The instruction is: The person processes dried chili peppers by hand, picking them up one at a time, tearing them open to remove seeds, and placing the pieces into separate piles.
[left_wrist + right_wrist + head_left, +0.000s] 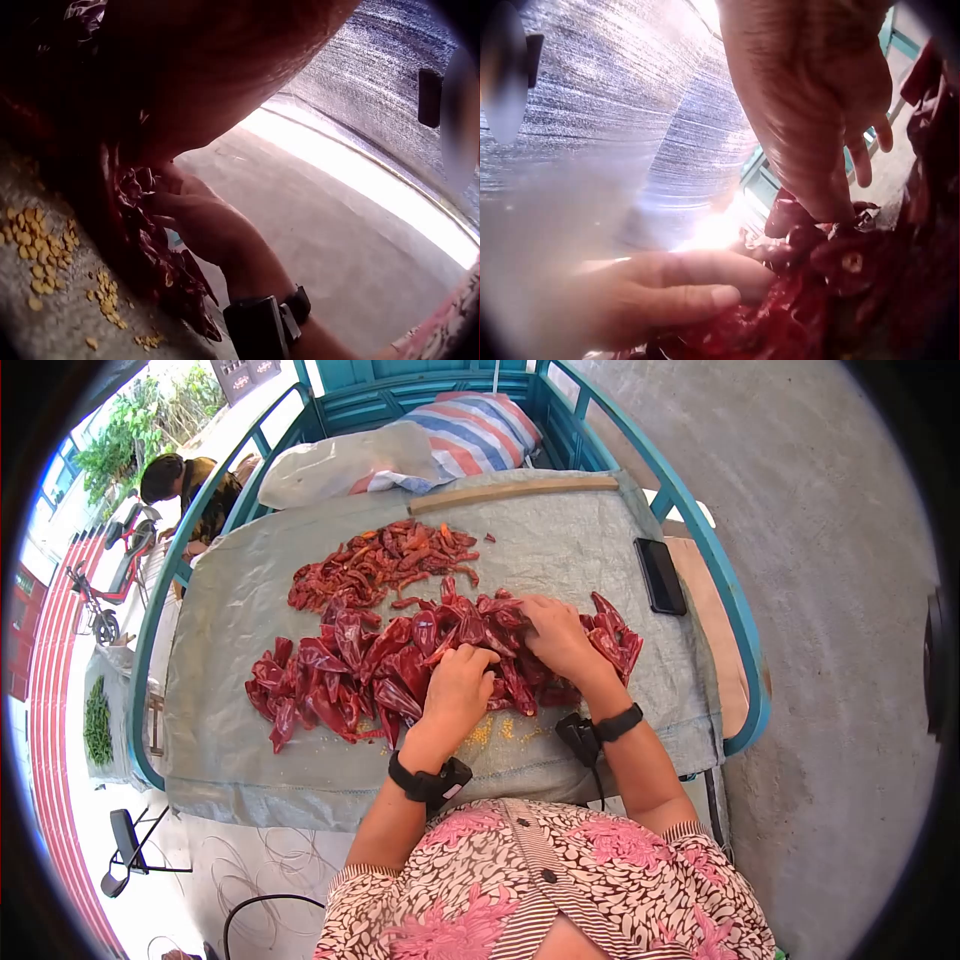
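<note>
A long heap of large dried red chili peppers (pixel 400 660) lies across the grey woven sheet (pixel 560 540). My left hand (pixel 460 685) reaches into the near middle of the heap. In the right wrist view, its thumb and forefinger (pixel 697 289) stretch onto the glossy peppers (pixel 757 322). Farther right, my right hand (pixel 558 637) bends down over the heap's far side. Two of its fingers hang loose in the right wrist view, while the others dip among peppers. The peppers hide the fingertips of both hands, so I cannot tell what they grip.
Smaller, shrivelled chilies (pixel 385 565) form a pile beyond the heap. Yellow seeds (pixel 480 733) are scattered at the near side. A phone (pixel 660 575) lies at right, and a wooden strip (pixel 515 493) at the back. Teal rails (pixel 715 570) border the cart; a person (pixel 195 490) bends beyond them.
</note>
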A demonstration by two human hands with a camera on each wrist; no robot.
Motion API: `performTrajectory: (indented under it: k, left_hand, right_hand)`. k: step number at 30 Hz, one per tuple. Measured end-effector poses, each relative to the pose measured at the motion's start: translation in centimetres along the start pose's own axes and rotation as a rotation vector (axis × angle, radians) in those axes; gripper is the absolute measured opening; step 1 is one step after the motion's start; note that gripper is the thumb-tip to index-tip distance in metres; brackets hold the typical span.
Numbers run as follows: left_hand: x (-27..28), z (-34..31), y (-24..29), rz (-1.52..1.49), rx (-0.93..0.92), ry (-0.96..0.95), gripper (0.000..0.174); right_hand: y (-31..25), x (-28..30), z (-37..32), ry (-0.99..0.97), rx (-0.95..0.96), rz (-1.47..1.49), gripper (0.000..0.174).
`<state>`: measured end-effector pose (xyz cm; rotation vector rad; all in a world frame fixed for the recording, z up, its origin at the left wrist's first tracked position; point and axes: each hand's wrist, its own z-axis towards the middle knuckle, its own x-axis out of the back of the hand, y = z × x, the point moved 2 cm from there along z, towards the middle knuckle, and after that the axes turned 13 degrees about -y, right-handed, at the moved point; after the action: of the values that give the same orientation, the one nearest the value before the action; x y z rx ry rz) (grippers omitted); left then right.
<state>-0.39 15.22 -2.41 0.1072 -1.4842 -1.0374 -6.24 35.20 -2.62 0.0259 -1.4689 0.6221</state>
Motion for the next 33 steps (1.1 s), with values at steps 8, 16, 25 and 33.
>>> performTrajectory:
  k: [8,16,25,33]
  left_hand:
    - [0.3,-0.1,-0.1,-0.028,0.03,-0.046,0.024]
    - [0.2,0.1,-0.4,-0.003,0.025,-0.064,0.025]
    - [0.6,-0.3,-0.1,-0.018,-0.033,-0.054,0.023]
    - [2.4,0.0,4.3,-0.335,-0.02,-0.023,0.025]
  right_hand:
    - [0.2,4.1,-0.8,0.012,-0.303,0.295,0.042]
    - [2.3,6.8,-7.6,-0.098,-0.519,-0.089,0.059]
    - [2.6,6.7,-8.4,0.054,-0.507,0.201,0.061]
    - [0.2,7.0,-8.0,0.187,-0.332,0.783,0.057]
